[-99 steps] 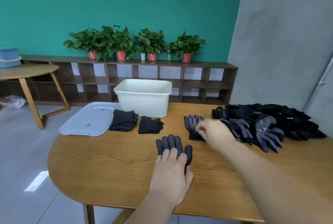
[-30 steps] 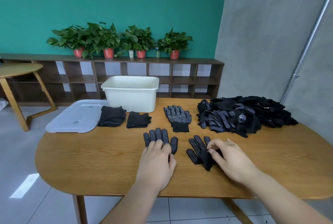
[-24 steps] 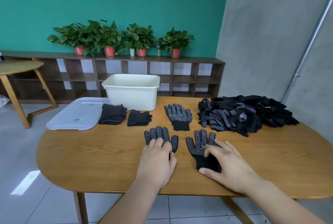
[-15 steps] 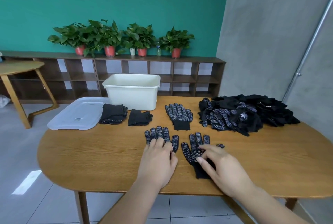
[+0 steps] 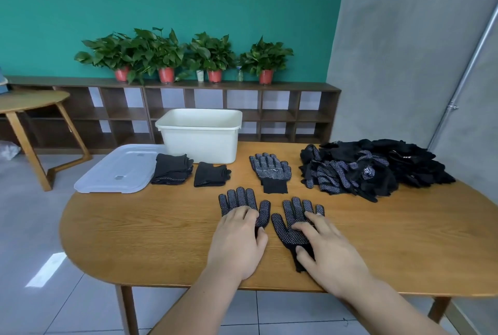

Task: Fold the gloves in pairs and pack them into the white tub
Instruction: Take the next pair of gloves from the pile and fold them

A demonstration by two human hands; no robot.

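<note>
Two black dotted gloves lie flat side by side near the table's front edge. My left hand [image 5: 238, 240] presses flat on the left glove [image 5: 238, 198], covering its palm and cuff. My right hand [image 5: 327, 249] rests with straight fingers on the right glove [image 5: 289, 223]. A stacked pair of gloves [image 5: 270, 170] lies flat behind them. Two folded black bundles [image 5: 172, 170] [image 5: 211, 177] sit in front of the white tub [image 5: 200, 136]. A heap of loose gloves [image 5: 372, 167] lies at the right rear.
The tub's clear lid [image 5: 118, 169] lies at the table's left rear, overhanging the edge. The wooden table [image 5: 134, 232] has bare surface at front left and right. Beyond stand a low shelf with potted plants [image 5: 167, 54] and a second table [image 5: 29, 100].
My right hand brought a glove from the heap, laid it beside the left glove and spread it flat. My left hand stayed pressed on its glove.
</note>
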